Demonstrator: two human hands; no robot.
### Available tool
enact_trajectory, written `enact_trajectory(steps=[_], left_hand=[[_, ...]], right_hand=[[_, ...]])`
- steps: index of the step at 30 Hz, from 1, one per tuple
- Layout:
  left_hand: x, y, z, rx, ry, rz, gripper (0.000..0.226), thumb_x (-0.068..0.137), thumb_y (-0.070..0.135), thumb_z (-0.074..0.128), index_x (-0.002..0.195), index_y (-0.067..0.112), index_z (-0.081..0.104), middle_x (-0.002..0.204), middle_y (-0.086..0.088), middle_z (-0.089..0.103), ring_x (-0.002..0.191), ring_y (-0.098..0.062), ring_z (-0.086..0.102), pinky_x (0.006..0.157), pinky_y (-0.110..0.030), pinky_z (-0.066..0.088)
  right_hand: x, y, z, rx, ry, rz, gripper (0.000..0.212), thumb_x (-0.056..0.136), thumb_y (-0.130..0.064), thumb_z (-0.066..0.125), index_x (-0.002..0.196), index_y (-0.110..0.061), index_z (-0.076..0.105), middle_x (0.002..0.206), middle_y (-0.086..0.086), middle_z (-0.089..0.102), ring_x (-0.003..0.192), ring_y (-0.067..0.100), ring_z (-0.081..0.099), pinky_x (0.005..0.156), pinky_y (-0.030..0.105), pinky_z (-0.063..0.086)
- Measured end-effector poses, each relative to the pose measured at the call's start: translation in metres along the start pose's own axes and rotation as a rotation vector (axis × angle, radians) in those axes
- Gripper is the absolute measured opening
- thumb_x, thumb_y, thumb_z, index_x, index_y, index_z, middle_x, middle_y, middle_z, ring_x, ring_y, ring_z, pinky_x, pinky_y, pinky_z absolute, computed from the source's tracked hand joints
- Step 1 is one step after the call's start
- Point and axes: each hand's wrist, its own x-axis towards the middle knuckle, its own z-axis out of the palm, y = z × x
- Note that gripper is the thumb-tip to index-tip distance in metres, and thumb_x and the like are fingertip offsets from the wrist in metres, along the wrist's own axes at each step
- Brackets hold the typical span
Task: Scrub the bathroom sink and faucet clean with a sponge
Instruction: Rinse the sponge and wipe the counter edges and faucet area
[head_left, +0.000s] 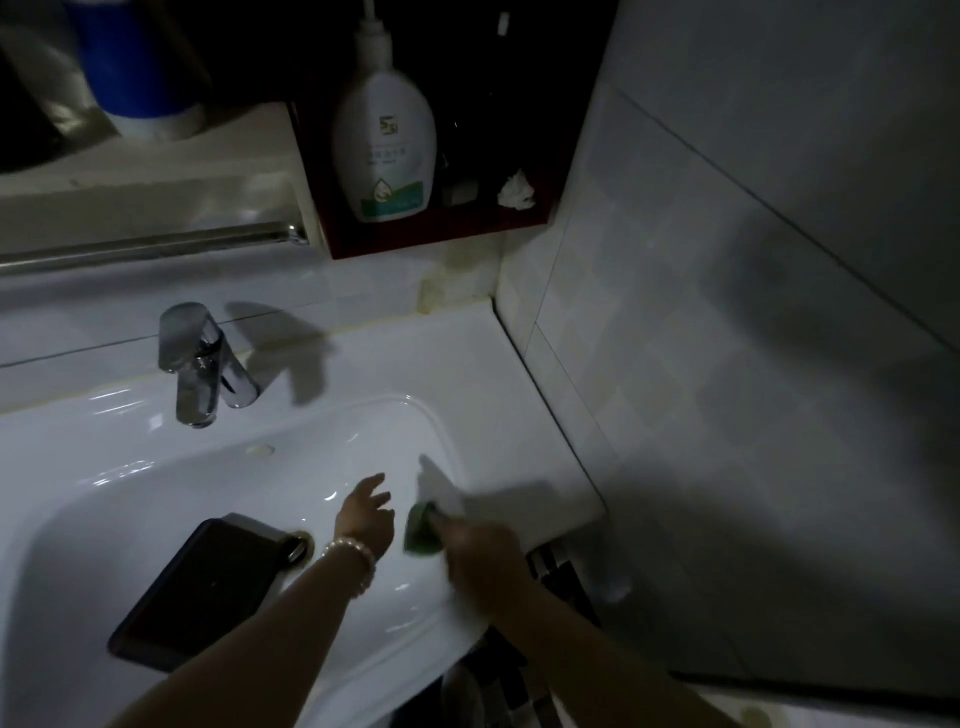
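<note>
Gripping the green sponge (422, 529) against the sink's (156, 488) right inner wall, the right hand (480, 564) works blurred; the left hand (366, 512) hovers beside it, fingers relaxed. The faucet (200, 364) stands toward eleven o'clock, nearer the left hand.

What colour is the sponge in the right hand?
Green; the sponge, gripped by the right hand, shows only in the head view.

Dim bathroom, light weak & uneven. Pale tiled wall (701, 291) on right, heavy shadow across it. Dark red wall shelf (441, 239) above the counter w/ white pump bottle (384, 150) & crumpled tissue (516, 191). Metal rail (150, 247) at left. Checkered floor (550, 675) below.
</note>
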Motion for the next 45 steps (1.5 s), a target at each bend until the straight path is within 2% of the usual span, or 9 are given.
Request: enact_trajectory(steps=[3, 8, 12, 18, 23, 30, 34, 39, 45], left_hand=[[-0.001, 0.0, -0.003, 0.03, 0.001, 0.015, 0.055, 0.083, -0.022, 0.03, 0.132, -0.001, 0.043, 0.128, -0.03, 0.05, 0.118, -0.037, 0.052, 0.101, -0.047, 0.043], [-0.016, -0.002, 0.01, 0.088, -0.163, -0.04, 0.06, 0.085, -0.021, 0.031, 0.137, 0.008, 0.038, 0.125, -0.029, 0.052, 0.101, -0.034, 0.057, 0.079, -0.03, 0.054], [-0.028, -0.002, 0.017, 0.125, -0.281, -0.081, 0.062, 0.086, -0.022, 0.033, 0.138, 0.011, 0.037, 0.123, -0.026, 0.052, 0.078, -0.02, 0.057, 0.051, -0.011, 0.049], [-0.024, -0.002, 0.014, 0.079, -0.135, -0.05, 0.054, 0.084, -0.022, 0.031, 0.13, 0.003, 0.047, 0.123, -0.027, 0.055, 0.107, -0.039, 0.058, 0.086, -0.042, 0.047], [-0.016, 0.0, 0.007, 0.121, -0.115, -0.003, 0.051, 0.084, -0.021, 0.031, 0.124, 0.002, 0.052, 0.119, -0.024, 0.059, 0.106, -0.037, 0.059, 0.088, -0.044, 0.047], [-0.031, -0.012, 0.024, 0.269, -0.256, 0.135, 0.052, 0.079, -0.021, 0.034, 0.123, 0.002, 0.052, 0.114, -0.025, 0.059, 0.099, -0.032, 0.059, 0.083, -0.034, 0.049], [-0.04, -0.02, 0.028, 0.345, -0.291, 0.181, 0.049, 0.082, -0.018, 0.037, 0.122, 0.004, 0.054, 0.117, -0.022, 0.058, 0.107, -0.036, 0.058, 0.092, -0.043, 0.049], [-0.041, -0.014, 0.031, 0.408, -0.201, 0.208, 0.047, 0.083, -0.013, 0.04, 0.117, 0.012, 0.06, 0.113, -0.01, 0.059, 0.096, -0.019, 0.054, 0.078, -0.024, 0.044], [-0.042, -0.002, 0.045, 0.459, -0.191, 0.28, 0.038, 0.082, -0.009, 0.048, 0.107, 0.013, 0.066, 0.108, -0.007, 0.064, 0.103, -0.023, 0.059, 0.086, -0.029, 0.047]], right_hand=[[0.015, 0.042, -0.035, -0.232, 0.346, 0.049, 0.03, 0.059, -0.019, 0.077, 0.088, -0.015, 0.077, 0.076, 0.003, 0.072, 0.06, 0.019, 0.067, 0.048, 0.02, 0.05], [-0.001, 0.097, -0.038, -0.597, 0.427, 0.194, 0.029, 0.055, -0.016, 0.08, 0.084, -0.012, 0.078, 0.072, 0.011, 0.069, 0.068, 0.027, 0.069, 0.055, 0.026, 0.055], [-0.01, 0.065, -0.005, 0.042, 0.311, 0.456, 0.031, 0.095, -0.026, 0.05, 0.116, -0.004, 0.057, 0.112, 0.017, 0.058, 0.105, 0.036, 0.056, 0.085, 0.04, 0.049], [-0.016, 0.014, 0.027, 0.182, 0.144, -0.05, 0.031, 0.096, -0.02, 0.051, 0.124, -0.009, 0.059, 0.111, 0.006, 0.047, 0.099, 0.018, 0.046, 0.081, 0.006, 0.036], [-0.003, 0.049, -0.023, 0.12, 0.443, 0.136, 0.033, 0.093, -0.02, 0.053, 0.122, -0.006, 0.062, 0.105, 0.019, 0.055, 0.093, 0.03, 0.054, 0.079, 0.029, 0.045], [-0.012, 0.1, -0.013, 0.03, 0.25, 0.507, 0.054, 0.1, -0.012, 0.036, 0.15, -0.016, 0.016, 0.149, 0.021, 0.022, 0.136, 0.039, 0.025, 0.106, 0.044, 0.031], [-0.024, 0.062, 0.011, 0.101, 0.202, 0.513, 0.043, 0.097, -0.014, 0.038, 0.14, -0.016, 0.04, 0.14, 0.02, 0.034, 0.127, 0.041, 0.034, 0.105, 0.049, 0.033], [-0.05, 0.022, 0.022, 0.428, 0.019, 0.226, 0.035, 0.093, -0.017, 0.055, 0.127, -0.007, 0.055, 0.113, 0.003, 0.049, 0.116, 0.029, 0.047, 0.095, 0.024, 0.044], [-0.065, 0.068, -0.03, 0.506, 0.415, 0.422, 0.037, 0.093, -0.003, 0.051, 0.13, -0.005, 0.055, 0.102, 0.016, 0.048, 0.085, 0.021, 0.05, 0.074, 0.015, 0.04]])
